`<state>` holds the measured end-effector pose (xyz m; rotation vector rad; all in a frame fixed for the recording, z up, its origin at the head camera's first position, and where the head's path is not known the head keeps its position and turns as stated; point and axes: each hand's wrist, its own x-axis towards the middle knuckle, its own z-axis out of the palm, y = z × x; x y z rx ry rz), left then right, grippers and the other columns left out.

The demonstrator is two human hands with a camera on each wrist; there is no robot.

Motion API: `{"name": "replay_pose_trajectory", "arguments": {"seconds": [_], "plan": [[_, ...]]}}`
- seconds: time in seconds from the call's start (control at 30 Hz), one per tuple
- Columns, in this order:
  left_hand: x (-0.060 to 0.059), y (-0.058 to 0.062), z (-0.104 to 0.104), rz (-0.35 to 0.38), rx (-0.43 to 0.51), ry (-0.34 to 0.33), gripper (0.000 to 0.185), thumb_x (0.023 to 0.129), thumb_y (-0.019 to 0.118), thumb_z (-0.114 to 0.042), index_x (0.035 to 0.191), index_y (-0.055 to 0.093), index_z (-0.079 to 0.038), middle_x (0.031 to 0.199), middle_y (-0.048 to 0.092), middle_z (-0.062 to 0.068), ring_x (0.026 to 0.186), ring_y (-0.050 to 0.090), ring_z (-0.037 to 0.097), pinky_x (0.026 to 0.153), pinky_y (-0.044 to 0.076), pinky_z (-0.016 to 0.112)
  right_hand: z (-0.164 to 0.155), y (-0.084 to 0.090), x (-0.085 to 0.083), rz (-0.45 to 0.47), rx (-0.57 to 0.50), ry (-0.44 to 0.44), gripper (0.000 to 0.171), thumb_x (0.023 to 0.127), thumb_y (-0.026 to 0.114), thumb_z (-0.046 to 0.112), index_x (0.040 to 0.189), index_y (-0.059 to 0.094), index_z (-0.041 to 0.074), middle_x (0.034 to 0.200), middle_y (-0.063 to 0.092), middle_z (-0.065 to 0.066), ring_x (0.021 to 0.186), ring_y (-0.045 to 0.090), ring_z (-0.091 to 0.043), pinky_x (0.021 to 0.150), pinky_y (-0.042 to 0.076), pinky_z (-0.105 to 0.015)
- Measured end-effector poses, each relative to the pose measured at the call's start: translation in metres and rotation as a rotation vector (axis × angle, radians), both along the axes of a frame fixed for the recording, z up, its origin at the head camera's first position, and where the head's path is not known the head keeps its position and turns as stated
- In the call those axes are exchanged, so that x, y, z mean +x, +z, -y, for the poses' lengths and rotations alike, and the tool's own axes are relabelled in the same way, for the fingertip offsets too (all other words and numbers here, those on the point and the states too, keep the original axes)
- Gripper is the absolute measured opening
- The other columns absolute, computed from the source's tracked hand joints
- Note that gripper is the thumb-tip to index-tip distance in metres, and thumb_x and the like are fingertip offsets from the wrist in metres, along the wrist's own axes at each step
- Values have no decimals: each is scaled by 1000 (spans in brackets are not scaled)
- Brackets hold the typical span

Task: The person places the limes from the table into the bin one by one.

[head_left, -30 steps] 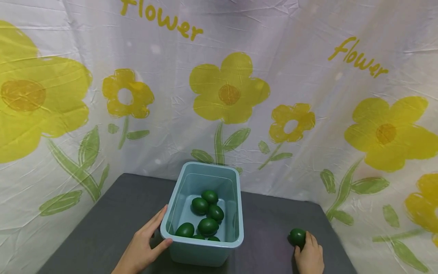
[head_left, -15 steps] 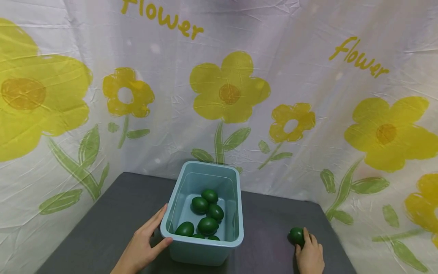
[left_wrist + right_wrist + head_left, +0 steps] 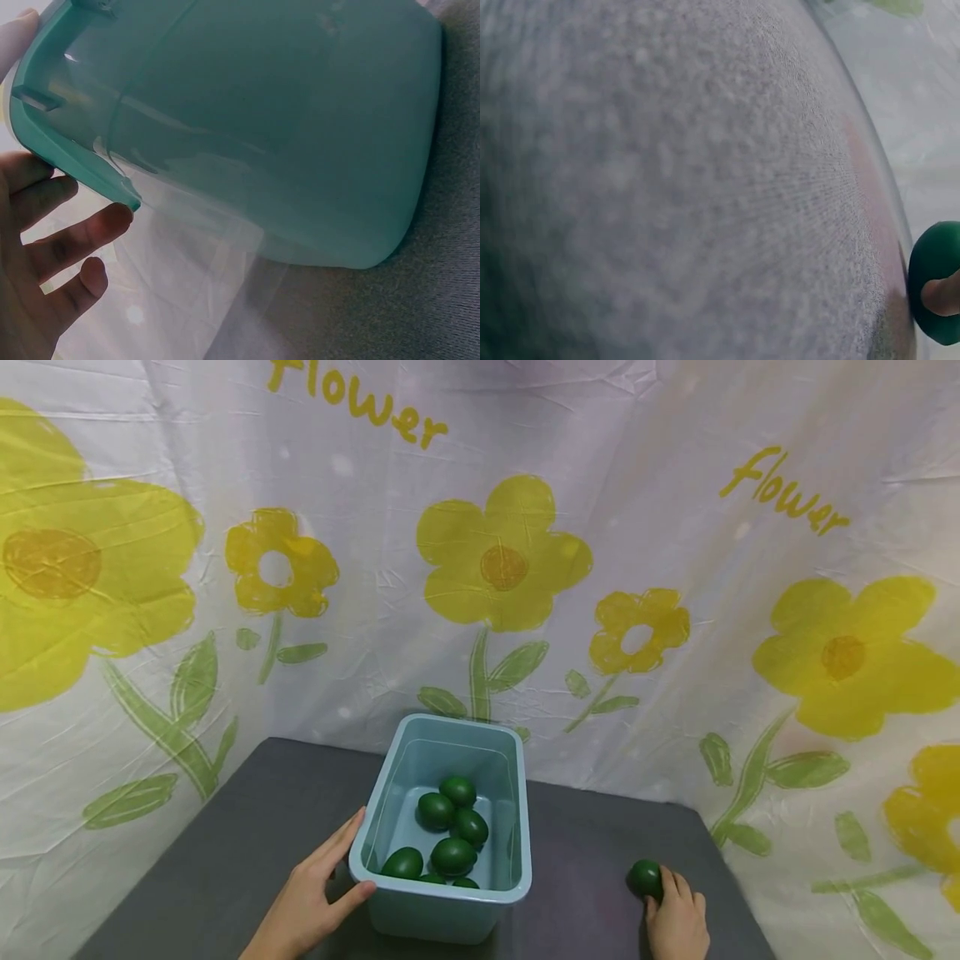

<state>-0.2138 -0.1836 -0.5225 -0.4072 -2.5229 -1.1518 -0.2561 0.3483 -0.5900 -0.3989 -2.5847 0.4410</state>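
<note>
Right hand (image 3: 677,920) grips a green ball (image 3: 644,878); left hand (image 3: 309,897), fingers spread, steadies the bin (image 3: 521,827).

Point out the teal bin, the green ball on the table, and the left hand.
teal bin (image 3: 522,827): head view, right wall.
green ball (image 3: 645,878): head view, its middle.
left hand (image 3: 303,902): head view, back of hand.

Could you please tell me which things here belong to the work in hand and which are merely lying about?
In hand:
- dark green egg-shaped fruit under the right hand
- light blue plastic bin, steadied by the left hand
- green fruits in the bin

Merely about:
- grey table cover
- white flower-print backdrop
</note>
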Motion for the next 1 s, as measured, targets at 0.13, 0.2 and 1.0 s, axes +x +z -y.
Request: {"name": "replay_pose_trajectory", "arguments": {"seconds": [0.13,0.2,1.0], "plan": [[0,1,1,15,3,-2,85,97,79,-36,168,35,-23,166,44,12,140,57,40,80,63,41,1,0,-1,-40,14,10,56,81,84,0,134,66,-2,135,65,-22,107,56,-42,76,54,-72],[1,2,1,16,3,-3,85,96,79,-36,168,34,-26,166,44,12,140,57,39,83,63,44,1,0,-1,-56,15,19,56,79,85,-2,132,66,-3,134,66,-22,105,56,-42,75,55,-72],[2,4,-1,21,19,0,85,96,80,-37,168,36,-24,165,45,12,138,58,39,78,62,40,3,9,-3,-33,-75,-1,55,80,88,3,129,66,-7,122,69,-29,97,60,-45,81,53,-68]]}}
